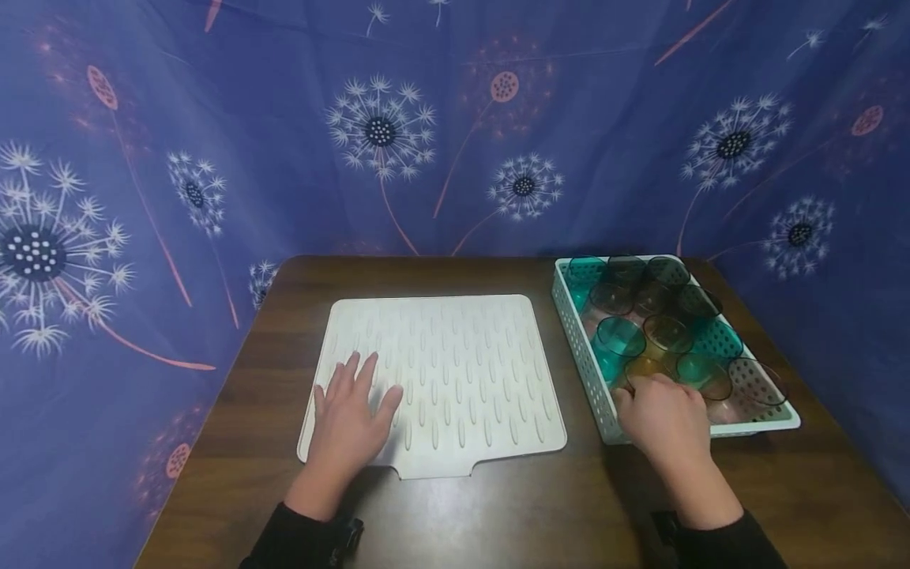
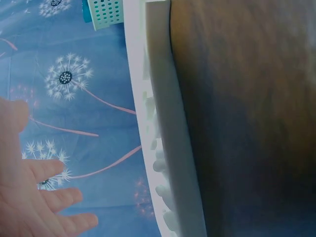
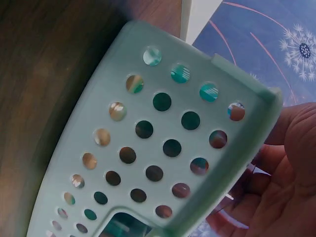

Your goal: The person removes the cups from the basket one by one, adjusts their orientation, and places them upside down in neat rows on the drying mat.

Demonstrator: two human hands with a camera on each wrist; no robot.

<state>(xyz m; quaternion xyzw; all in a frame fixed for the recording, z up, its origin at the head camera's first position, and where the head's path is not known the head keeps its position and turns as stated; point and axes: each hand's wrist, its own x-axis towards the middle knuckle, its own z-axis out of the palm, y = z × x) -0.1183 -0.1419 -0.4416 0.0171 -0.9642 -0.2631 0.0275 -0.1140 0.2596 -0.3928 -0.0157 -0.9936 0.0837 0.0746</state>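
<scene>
A white draining board [image 1: 434,379] with rows of raised oval ridges and a short spout lies flat on the table. My left hand [image 1: 350,419] is spread over its left part, fingers straight and holding nothing; the left wrist view shows the hand [image 2: 39,192] apart from the board's edge [image 2: 173,123]. At the right, a pale green perforated basket [image 1: 584,359] holds several tinted glasses. Over its near side, my right hand [image 1: 664,419] reaches in with curled fingers at the rim of an amber glass [image 1: 645,367]. The fingertips are mostly hidden behind the basket wall [image 3: 163,133].
Teal glasses [image 1: 620,338], dark glasses [image 1: 626,273] and a green glass [image 1: 700,371] stand close together around the right hand. The brown wooden table [image 1: 498,514] meets a blue dandelion-print cloth [image 1: 455,118] at its back and sides.
</scene>
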